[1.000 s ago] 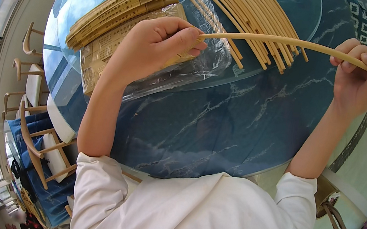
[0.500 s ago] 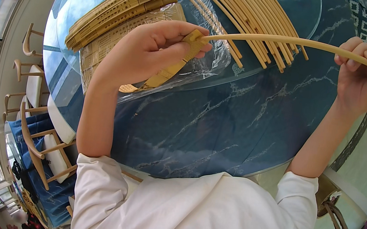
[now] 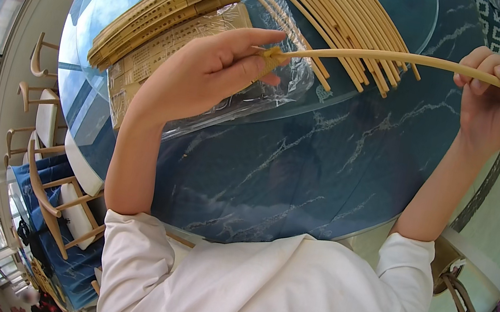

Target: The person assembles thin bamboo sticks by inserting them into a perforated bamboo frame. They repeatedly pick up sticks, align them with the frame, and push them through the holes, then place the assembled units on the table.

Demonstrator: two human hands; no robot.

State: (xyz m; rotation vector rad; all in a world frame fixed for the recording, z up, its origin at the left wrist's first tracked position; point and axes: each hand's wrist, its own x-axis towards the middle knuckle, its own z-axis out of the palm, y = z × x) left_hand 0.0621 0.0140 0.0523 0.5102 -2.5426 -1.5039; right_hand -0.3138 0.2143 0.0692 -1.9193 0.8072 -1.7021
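Note:
My right hand (image 3: 495, 94) grips the right end of a long, thin wooden stick (image 3: 379, 55), its fingers curled round it. The stick runs nearly level across to my left hand (image 3: 201, 72). There, a yellowish flat strip (image 3: 271, 59) meets the stick's left tip, pinched between the thumb and fingers of my left hand, with the index finger stretched out above. Most of the strip is hidden behind that hand, so I cannot tell whether it is wrapped round the stick or only touching it.
Several similar wooden sticks (image 3: 345, 23) lie fanned at the table's far side. Left of them are a stack of long tan slotted pieces (image 3: 160, 19) and tan perforated sheets (image 3: 127, 79) by clear plastic wrap (image 3: 298, 85). The blue marbled table (image 3: 272, 179) has a round glass top layer. Chairs (image 3: 66, 205) stand at left.
The yellowish strip that hung below my left hand has turned and now mostly disappears behind it. My left index finger has straightened. My right hand and the stick have hardly moved.

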